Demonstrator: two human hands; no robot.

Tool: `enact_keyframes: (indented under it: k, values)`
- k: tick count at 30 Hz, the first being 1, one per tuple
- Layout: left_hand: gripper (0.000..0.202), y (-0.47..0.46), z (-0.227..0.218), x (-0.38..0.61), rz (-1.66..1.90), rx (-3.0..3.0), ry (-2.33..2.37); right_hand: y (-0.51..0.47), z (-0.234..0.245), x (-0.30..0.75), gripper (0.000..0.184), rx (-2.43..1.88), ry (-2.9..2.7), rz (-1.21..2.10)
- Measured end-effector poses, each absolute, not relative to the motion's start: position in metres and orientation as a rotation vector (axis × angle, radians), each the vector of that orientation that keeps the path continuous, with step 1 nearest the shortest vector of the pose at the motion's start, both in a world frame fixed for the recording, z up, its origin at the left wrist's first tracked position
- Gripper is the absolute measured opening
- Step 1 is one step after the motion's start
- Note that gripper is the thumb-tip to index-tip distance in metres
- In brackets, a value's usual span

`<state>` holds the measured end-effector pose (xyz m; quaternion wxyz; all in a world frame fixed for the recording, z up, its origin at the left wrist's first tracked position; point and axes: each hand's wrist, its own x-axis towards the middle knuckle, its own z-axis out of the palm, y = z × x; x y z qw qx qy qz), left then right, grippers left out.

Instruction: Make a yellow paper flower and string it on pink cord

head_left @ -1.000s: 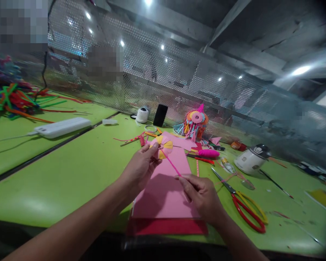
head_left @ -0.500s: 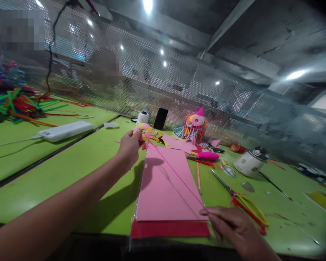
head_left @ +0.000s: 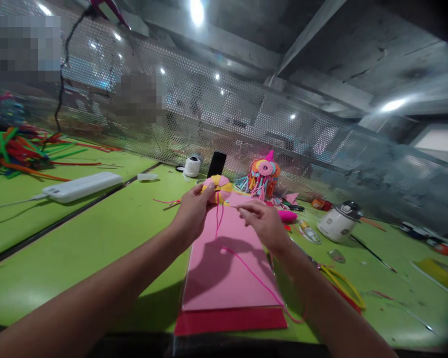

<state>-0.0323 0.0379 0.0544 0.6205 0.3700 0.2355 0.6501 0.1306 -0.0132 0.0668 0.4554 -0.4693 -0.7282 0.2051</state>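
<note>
Drawn closer together, left hand [head_left: 192,211] pinches one pink-and-yellow ring [head_left: 224,191], right hand [head_left: 267,224] one thin piece [head_left: 235,206], perhaps a needle.

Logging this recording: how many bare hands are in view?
2: left hand holding the yellow-pink ring, right hand just right of it. Any behind the perforated screen can't be made out.

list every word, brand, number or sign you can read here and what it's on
No text can be read anywhere in this view.
White pot with a dark lid: small marks on its side, too blurred to read.
White power strip: faint marks at one end, too small to read.
Phone: dark face, no writing visible.
Pink-and-yellow disc: no writing visible.
</note>
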Motion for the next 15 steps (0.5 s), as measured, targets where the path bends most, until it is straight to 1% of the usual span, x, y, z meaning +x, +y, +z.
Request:
enact_keyframes:
  k: [3,6,8,12,15]
  values:
    - [0.021,0.032,0.059,-0.03,1.465,0.874,0.497,0.014,0.056,0.108,0.022,-1.122,-1.686,0.828]
    - [0.019,0.03,0.059,-0.032,1.455,0.867,0.491,0.023,0.044,0.103,0.016,-1.065,-1.597,0.949]
    - [0.018,0.031,0.059,-0.034,1.456,0.85,0.495,0.026,0.038,0.106,0.015,-1.073,-1.637,0.866]
    - [0.013,0.033,0.059,-0.039,1.429,0.833,0.435,0.036,0.027,0.115,0.014,-1.118,-1.786,0.569]
    - [0.012,0.033,0.06,-0.042,1.386,0.816,0.402,0.044,0.016,0.116,0.011,-1.113,-1.888,0.515]
